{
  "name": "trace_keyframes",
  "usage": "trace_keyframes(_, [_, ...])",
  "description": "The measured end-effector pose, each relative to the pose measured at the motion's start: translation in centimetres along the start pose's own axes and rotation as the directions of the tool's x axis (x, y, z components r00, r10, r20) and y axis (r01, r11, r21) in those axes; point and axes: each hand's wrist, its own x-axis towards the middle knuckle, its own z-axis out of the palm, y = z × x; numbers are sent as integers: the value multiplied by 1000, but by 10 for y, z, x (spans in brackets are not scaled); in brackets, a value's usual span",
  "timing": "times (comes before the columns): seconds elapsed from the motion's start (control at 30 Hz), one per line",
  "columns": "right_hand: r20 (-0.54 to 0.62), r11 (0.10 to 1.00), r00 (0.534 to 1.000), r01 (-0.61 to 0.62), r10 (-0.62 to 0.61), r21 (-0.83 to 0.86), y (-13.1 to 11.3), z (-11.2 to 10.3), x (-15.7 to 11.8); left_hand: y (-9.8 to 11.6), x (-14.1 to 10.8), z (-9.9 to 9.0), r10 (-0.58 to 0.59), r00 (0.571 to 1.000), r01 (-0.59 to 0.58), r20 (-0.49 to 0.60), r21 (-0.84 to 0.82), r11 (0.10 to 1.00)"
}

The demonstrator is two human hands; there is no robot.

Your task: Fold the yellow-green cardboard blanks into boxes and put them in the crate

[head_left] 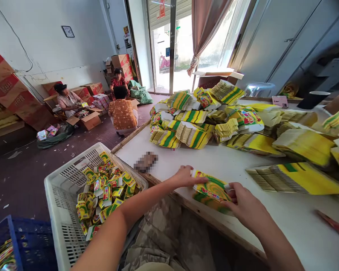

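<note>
Above the near edge of the white table (169, 165), a yellow and green printed carton (211, 188) is held between both hands. My left hand (186, 177) grips its left end, with the index finger stretched along the top. At the right end, my right hand (237, 197) pinches the carton near a white end flap. Beyond them lie heaped bundles of flat yellow cartons (192, 131). A fanned stack of flat cartons (296, 178) rests to the right of my right hand.
A white plastic basket (55, 199) of small cartons stands left of the table. Behind it is a blue crate (31, 241). Scissors (333, 226) and a pink phone (280, 101) lie on the table. Several people (121, 114) sit among boxes across the room.
</note>
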Motion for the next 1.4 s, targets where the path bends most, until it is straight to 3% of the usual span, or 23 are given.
trace_keyframes(0.03, [-30,993,1000,6,-3,117,3,-3,-1,3,-8,-3,93,984,-93,-153,8,996])
trace_keyframes(0.1, [-125,933,992,40,5,358,2,-8,-9,7,-28,-6,258,898,-292,-357,-44,955])
trace_keyframes(0.17, [-243,828,970,122,18,548,-12,-8,-22,11,-53,-3,331,861,-438,-387,-231,869])
trace_keyframes(0.23, [-318,742,948,202,16,639,-35,-1,-39,14,-77,7,352,878,-474,-325,-481,738])
trace_keyframes(0.3, [-265,719,961,237,-76,653,-61,12,-57,18,-95,20,323,908,-412,-266,-697,587])
trace_keyframes(0.4, [-255,698,953,294,-163,653,-87,38,-81,24,-112,33,155,958,-285,-240,-852,439])
trace_keyframes(0.5, [-295,695,925,376,-239,613,-94,54,-102,29,-118,33,17,952,-288,-307,-869,403])
trace_keyframes(0.6, [-254,691,917,398,-307,603,-96,60,-116,30,-120,28,-5,917,-367,-399,-849,379])
trace_keyframes(0.7, [-135,668,954,284,-266,688,-99,63,-118,24,-123,29,-42,900,-376,-434,-822,427])
trace_keyframes(0.8, [-43,610,977,165,-210,775,-99,67,-112,12,-127,34,-83,915,-296,-394,-797,526])
trace_keyframes(0.93, [-72,511,991,118,-110,852,-91,66,-105,-4,-130,41,26,950,-265,-311,-763,590])
trace_keyframes(1.0, [-128,535,987,160,-96,830,-87,63,-105,-9,-129,41,52,952,-272,-303,-750,603])
trace_keyframes(1.17, [-347,742,918,367,-192,561,-77,50,-111,-8,-128,25,25,929,-283,-370,-665,691])
trace_keyframes(1.27, [-434,818,863,435,-259,376,-65,35,-112,4,-138,-3,168,947,-305,-275,-595,744])
trace_keyframes(1.4, [-451,857,773,514,-446,34,-52,17,-116,24,-159,-35,383,922,-375,-57,-370,850])
